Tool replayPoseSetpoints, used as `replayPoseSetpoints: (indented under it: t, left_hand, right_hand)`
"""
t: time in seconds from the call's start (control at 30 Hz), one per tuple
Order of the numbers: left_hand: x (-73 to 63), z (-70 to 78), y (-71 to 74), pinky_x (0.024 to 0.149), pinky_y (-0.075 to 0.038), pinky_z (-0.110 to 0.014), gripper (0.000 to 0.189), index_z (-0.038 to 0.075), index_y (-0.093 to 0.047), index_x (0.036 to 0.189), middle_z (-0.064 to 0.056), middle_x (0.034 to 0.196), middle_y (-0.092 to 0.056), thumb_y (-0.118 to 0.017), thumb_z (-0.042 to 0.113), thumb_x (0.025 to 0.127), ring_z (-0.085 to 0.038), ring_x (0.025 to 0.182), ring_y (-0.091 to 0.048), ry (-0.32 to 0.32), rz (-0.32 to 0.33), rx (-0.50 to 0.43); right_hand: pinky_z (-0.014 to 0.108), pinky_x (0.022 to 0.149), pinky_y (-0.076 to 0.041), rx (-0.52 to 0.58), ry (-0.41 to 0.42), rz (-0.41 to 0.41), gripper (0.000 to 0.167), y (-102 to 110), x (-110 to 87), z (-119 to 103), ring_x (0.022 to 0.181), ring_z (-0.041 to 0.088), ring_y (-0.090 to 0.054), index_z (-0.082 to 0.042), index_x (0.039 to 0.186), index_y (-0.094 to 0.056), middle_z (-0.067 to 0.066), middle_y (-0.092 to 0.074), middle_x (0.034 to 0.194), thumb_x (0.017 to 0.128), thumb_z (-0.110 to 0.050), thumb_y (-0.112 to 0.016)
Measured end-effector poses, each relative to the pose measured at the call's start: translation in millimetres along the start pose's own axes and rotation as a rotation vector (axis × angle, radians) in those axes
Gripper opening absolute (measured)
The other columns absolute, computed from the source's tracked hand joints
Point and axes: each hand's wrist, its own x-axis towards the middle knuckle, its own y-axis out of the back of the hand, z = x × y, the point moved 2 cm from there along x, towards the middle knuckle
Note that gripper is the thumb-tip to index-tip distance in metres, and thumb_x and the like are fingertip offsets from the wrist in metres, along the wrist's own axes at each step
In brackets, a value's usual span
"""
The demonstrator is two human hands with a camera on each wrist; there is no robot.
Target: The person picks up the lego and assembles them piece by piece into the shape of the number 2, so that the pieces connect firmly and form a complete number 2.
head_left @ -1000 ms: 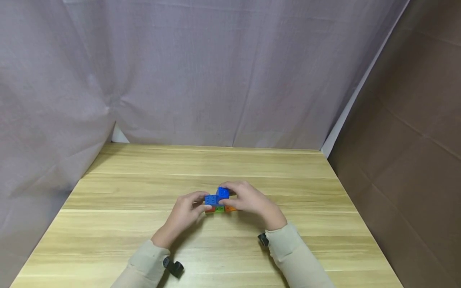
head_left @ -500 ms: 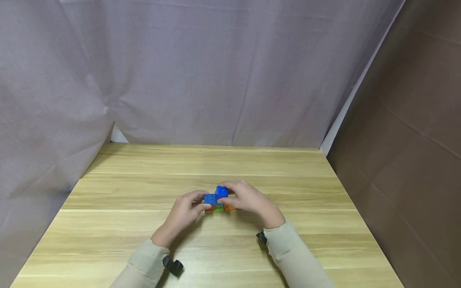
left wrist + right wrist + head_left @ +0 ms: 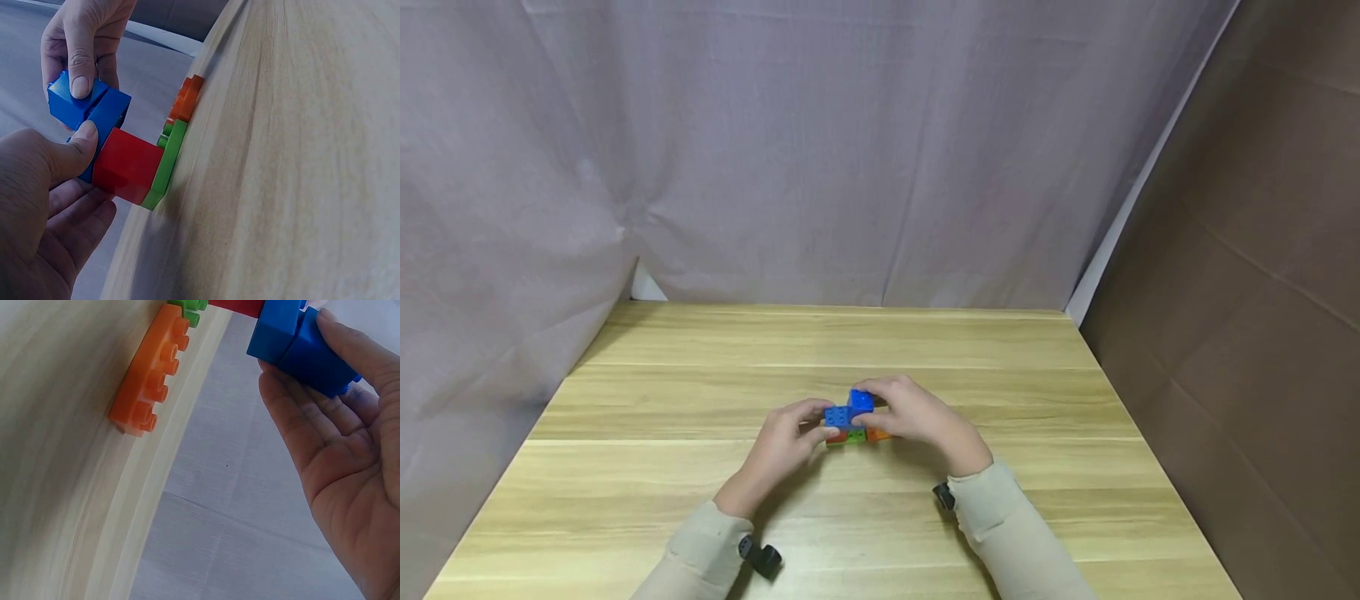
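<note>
A small brick stack stands mid-table, with a red brick (image 3: 128, 165) on a green brick (image 3: 167, 165) and a blue brick (image 3: 835, 417) over the red one. My left hand (image 3: 786, 437) grips that blue brick, thumb on its near side and fingers behind. Just above its right part, a second blue brick (image 3: 322, 359) is pinched between the thumb and fingers of my right hand (image 3: 913, 408). In the left wrist view this upper brick sits slightly skewed against the lower one, with a thin dark gap between them. An orange brick (image 3: 150, 375) lies low at the green brick's right end.
Under everything is a wood-grain table (image 3: 850, 517). A grey cloth (image 3: 850, 150) hangs behind its far edge, and a brown cloth (image 3: 1247, 292) runs along the right. Small black cameras (image 3: 760, 557) are worn at both sleeve cuffs.
</note>
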Motion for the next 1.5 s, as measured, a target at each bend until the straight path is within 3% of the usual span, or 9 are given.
replayPoseSetpoints:
  t: [0.2, 0.4, 0.73, 1.07, 1.5]
  left_hand:
    - [0.0, -0.4, -0.3, 0.094, -0.057, -0.036, 0.035, 0.020, -0.070, 0.121, 0.002, 0.114, -0.073, -0.079, 0.027, 0.088, -0.017, 0.105, -0.069, -0.002, 0.004, -0.001]
    - [0.3, 0.7, 0.2, 0.095, -0.056, -0.037, 0.038, 0.016, -0.069, 0.123, 0.000, 0.115, -0.073, -0.080, 0.026, 0.088, -0.018, 0.107, -0.069, -0.003, -0.001, 0.007]
    - [1.0, 0.0, -0.4, 0.094, -0.057, -0.035, 0.034, 0.022, -0.069, 0.121, 0.000, 0.116, -0.073, -0.079, 0.025, 0.088, -0.018, 0.107, -0.069, -0.003, -0.004, -0.005]
    - [0.4, -1.5, -0.1, 0.094, -0.057, -0.033, 0.035, 0.020, -0.069, 0.121, 0.000, 0.116, -0.073, -0.079, 0.026, 0.088, -0.017, 0.107, -0.069, 0.003, -0.008, -0.009]
    - [0.3, 0.1, -0.7, 0.092, -0.057, -0.031, 0.034, 0.022, -0.070, 0.120, -0.001, 0.115, -0.073, -0.079, 0.024, 0.088, -0.017, 0.106, -0.070, -0.001, -0.005, -0.016]
  right_hand:
    - [0.026, 0.079, -0.058, -0.002, -0.010, -0.009, 0.038, 0.3, 0.1, -0.7, 0.090, 0.004, -0.064, -0.007, 0.124, -0.065, -0.006, -0.069, 0.100, 0.094, -0.029, -0.073]
    - [0.028, 0.078, -0.058, 0.001, -0.036, -0.027, 0.034, 1.0, -0.2, -2.9, 0.087, 0.004, -0.063, -0.010, 0.122, -0.065, -0.007, -0.068, 0.098, 0.095, -0.029, -0.073]
    - [0.023, 0.071, -0.054, -0.010, -0.046, -0.053, 0.037, 0.4, 2.8, -6.7, 0.083, 0.011, -0.062, -0.006, 0.124, -0.065, -0.004, -0.068, 0.103, 0.095, -0.027, -0.073]
    - [0.023, 0.071, -0.053, -0.003, -0.040, -0.041, 0.030, -0.6, 2.3, -7.0, 0.083, 0.011, -0.061, -0.011, 0.120, -0.066, -0.006, -0.068, 0.101, 0.095, -0.026, -0.072]
    - [0.022, 0.075, -0.054, -0.023, -0.023, -0.024, 0.037, -3.7, 0.8, -5.0, 0.085, 0.007, -0.060, -0.007, 0.125, -0.065, -0.004, -0.069, 0.105, 0.095, -0.028, -0.071]
